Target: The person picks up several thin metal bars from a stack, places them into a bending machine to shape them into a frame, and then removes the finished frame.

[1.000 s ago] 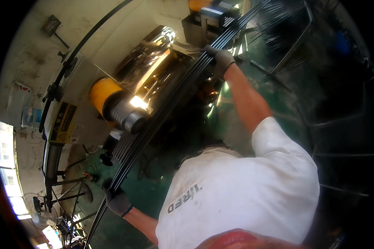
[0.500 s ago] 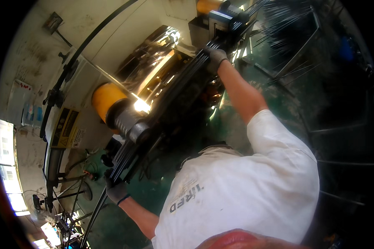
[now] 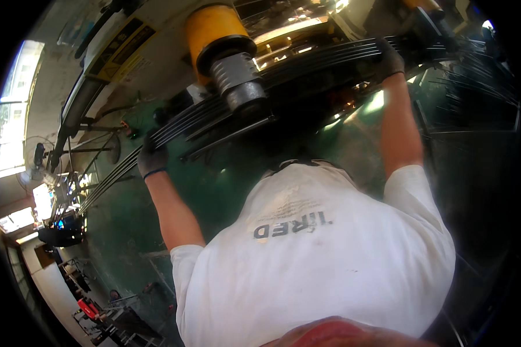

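A bundle of long, thin, dark metal rods point(image 3: 191, 120) runs across in front of me, its left end hanging lower than its right. My left hand point(image 3: 152, 158), in a dark grey glove, is closed around the bundle toward its left end. Farther along to the right, my gloved right hand point(image 3: 391, 62) grips the same rods. Between my hands, a grey ribbed metal cylinder point(image 3: 236, 78) with a yellow housing point(image 3: 215, 28) sits against the bundle. Parts of the rods are hidden behind the cylinder, and my fingertips are mostly hidden too.
A dark bar point(image 3: 228, 139) stretches below the cylinder. Behind it is a machine with a bright metal bed point(image 3: 289, 29). More thin rods point(image 3: 474, 87) fan out at the far right. A yellow warning sign point(image 3: 120, 49) and a wheeled stand point(image 3: 107, 144) are on the left, above green floor point(image 3: 121, 231).
My view has turned, so the rods lie flatter across the picture and the machine sits higher in it. Both hands still grip the bundle.
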The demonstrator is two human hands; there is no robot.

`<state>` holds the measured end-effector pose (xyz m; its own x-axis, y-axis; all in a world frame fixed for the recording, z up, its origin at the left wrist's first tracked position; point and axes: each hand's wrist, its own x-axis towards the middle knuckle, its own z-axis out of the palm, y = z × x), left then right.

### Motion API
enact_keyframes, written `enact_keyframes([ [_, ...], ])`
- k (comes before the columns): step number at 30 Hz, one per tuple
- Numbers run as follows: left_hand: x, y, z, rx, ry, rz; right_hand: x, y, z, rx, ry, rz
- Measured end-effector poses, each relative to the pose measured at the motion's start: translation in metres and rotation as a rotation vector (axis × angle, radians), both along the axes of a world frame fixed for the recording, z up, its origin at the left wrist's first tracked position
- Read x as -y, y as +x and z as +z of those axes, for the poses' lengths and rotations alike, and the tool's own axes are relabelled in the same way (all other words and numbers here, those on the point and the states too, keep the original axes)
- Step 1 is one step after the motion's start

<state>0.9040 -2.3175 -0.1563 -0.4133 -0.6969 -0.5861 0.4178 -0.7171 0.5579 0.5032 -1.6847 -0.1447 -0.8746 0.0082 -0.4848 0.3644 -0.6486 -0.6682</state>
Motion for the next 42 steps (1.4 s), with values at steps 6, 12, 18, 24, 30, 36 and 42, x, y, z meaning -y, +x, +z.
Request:
enact_keyframes([
  [6,0.031,0.034,-0.072,0.815,-1.571,-0.451,-0.044,-0.036,-0.092,-0.322,0.324,0.164],
  [12,-0.034,0.031,-0.034,0.871,-1.514,-0.600,0.011,0.028,0.000,0.051,0.035,-0.095],
  [18,-0.065,0.015,0.002,0.998,-1.714,-0.651,-0.014,0.007,-0.021,-0.241,0.510,-0.013],
  [24,-0.010,0.037,-0.058,0.845,-1.601,-0.539,-0.016,-0.005,-0.033,-0.380,0.635,0.016],
  [30,-0.072,-0.004,0.009,0.994,-1.451,-0.842,-0.014,0.010,-0.001,-0.172,0.240,-0.088],
  [36,-0.035,0.018,-0.026,0.003,-0.284,-0.409,-0.001,-0.005,-0.022,-0.130,0.049,-0.197],
  [42,-0.010,0.032,-0.029,0.007,-0.394,-0.333,-0.032,-0.036,-0.032,-0.215,0.101,-0.145],
])
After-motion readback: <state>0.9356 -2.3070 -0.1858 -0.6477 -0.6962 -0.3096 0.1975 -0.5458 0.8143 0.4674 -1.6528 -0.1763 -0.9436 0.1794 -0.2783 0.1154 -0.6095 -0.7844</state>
